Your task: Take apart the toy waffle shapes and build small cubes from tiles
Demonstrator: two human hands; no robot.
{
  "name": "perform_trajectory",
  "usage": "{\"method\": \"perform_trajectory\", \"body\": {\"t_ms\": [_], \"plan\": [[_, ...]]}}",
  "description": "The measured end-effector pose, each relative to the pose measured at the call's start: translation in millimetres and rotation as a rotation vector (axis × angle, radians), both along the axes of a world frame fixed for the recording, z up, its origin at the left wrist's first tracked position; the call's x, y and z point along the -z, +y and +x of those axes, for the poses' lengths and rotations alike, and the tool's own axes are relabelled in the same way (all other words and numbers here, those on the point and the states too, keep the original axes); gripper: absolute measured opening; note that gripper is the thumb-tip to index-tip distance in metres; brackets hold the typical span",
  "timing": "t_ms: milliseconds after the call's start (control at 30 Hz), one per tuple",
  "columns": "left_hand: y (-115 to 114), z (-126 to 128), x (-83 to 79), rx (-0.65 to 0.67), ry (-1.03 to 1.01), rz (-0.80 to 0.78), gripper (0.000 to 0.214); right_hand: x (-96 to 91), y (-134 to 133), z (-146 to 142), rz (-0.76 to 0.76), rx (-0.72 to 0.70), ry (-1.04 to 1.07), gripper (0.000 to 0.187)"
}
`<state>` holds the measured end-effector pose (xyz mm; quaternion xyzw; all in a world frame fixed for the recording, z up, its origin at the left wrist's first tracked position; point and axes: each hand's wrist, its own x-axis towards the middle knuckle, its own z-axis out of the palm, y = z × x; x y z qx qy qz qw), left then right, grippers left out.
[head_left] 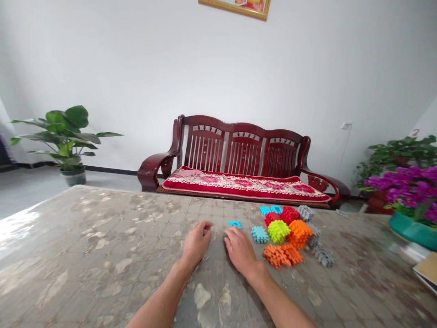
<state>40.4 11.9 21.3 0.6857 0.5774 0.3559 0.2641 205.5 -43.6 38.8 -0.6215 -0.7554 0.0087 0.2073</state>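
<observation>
My left hand (197,243) rests on its side on the patterned tablecloth, fingers loosely bent and nothing seen in them. To its right, my right hand (239,249) lies palm down with its fingers on the cloth. Just beyond those fingertips is a small bright blue plastic piece (235,224); whether they touch it I cannot tell. Right of this hand sits a pile of interlocking toy blocks: a pale blue one (260,234), a yellow-green one (278,231), an orange one (299,233), flat orange pieces (282,255), a red one (290,213) and a grey one (323,257).
The tablecloth (112,255) covers a wide table. A teal pot (411,229) with purple flowers stands at the right edge, near a book-like item (426,271). Behind the table is a dark red wooden bench (244,148). A potted plant (70,136) is on the floor at left.
</observation>
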Motion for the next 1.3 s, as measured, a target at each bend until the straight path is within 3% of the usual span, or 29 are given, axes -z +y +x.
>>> {"method": "perform_trajectory", "body": {"t_ms": [200, 400, 500, 733, 867, 1100, 1300], "plan": [[2.3, -0.9, 2.1, -0.058, -0.136, 0.014, 0.029, 1.5, 15.0, -12.2, -0.034, 0.009, -0.047, 0.022], [1.4, -1.3, 2.0, -0.046, -0.15, 0.002, 0.028, -18.5, 44.2, 13.2, -0.088, 0.287, -0.219, 0.031], [1.3, -1.4, 1.4, -0.044, -0.106, -0.009, 0.029, -19.3, 46.0, 15.8, -0.086, 0.233, -0.207, 0.03], [-0.1, -0.9, -2.6, -0.034, -0.043, -0.019, 0.028, 0.3, 10.2, -17.9, -0.026, 0.114, -0.119, 0.028], [-0.9, -1.2, -4.1, -0.027, 0.025, 0.014, 0.03, 13.8, -14.2, -32.3, -0.042, 0.029, -0.067, 0.042], [-10.7, -4.8, -1.5, -0.027, 0.491, 0.167, 0.042, 23.0, -43.4, -26.3, -0.107, -0.031, -0.038, 0.051], [-21.3, -0.9, 10.5, -0.025, 0.69, 0.239, 0.044, 20.5, -63.0, -16.0, -0.104, -0.021, -0.042, 0.052]]}}
